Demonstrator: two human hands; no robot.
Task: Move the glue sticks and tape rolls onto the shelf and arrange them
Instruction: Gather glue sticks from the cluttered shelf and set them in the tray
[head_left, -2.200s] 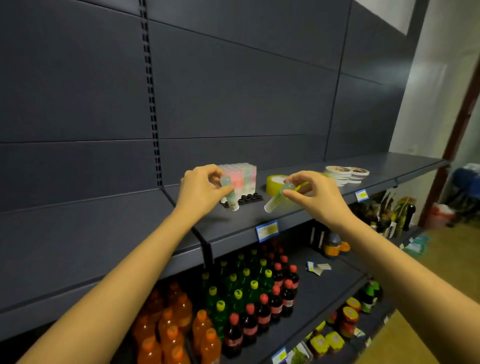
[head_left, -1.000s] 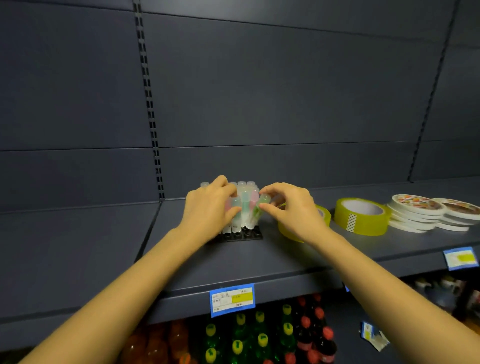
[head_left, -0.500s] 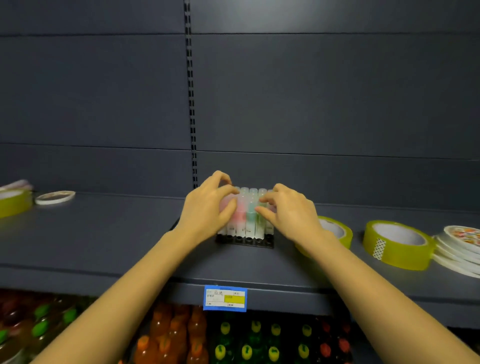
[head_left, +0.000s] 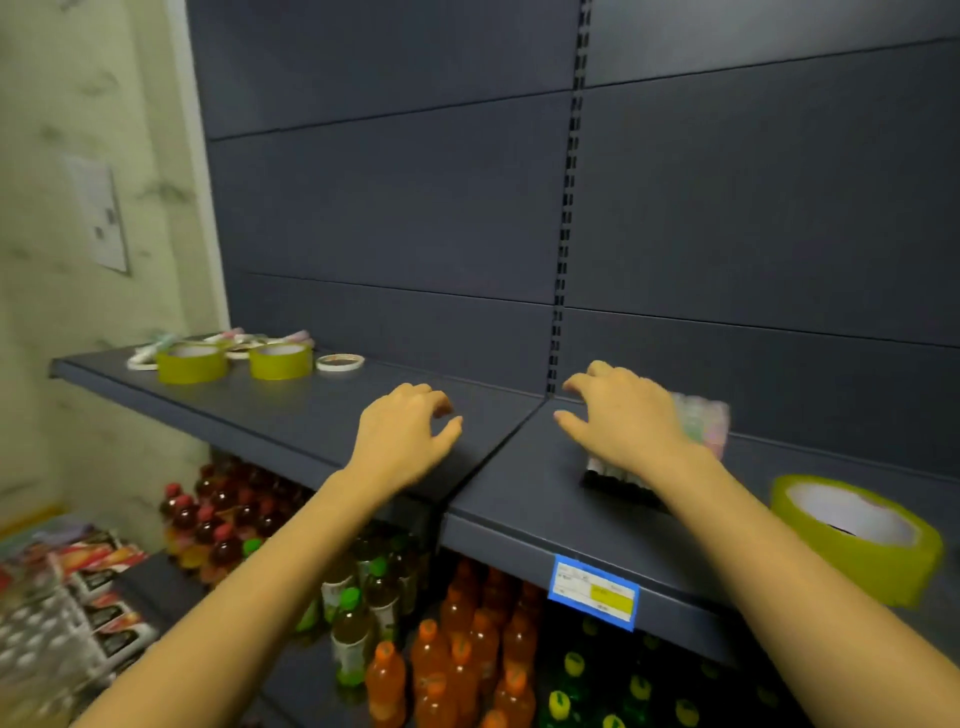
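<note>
Two tape rolls (head_left: 192, 366) at ten o'clock, probably light and stiff: pinch through the core. Left hand (head_left: 402, 436), right hand (head_left: 623, 421) loosely curled, empty.

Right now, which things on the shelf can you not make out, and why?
Head view only.
1. Glue sticks: right hand covers most; count unclear.
2. Price label: print too blurred to read.
3. Pile behind the far tape rolls: small, blurred; kind unclear.

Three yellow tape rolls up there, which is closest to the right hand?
The lone roll at front right, by the right hand's forearm; the other two rolls sit together at the far left.
</note>
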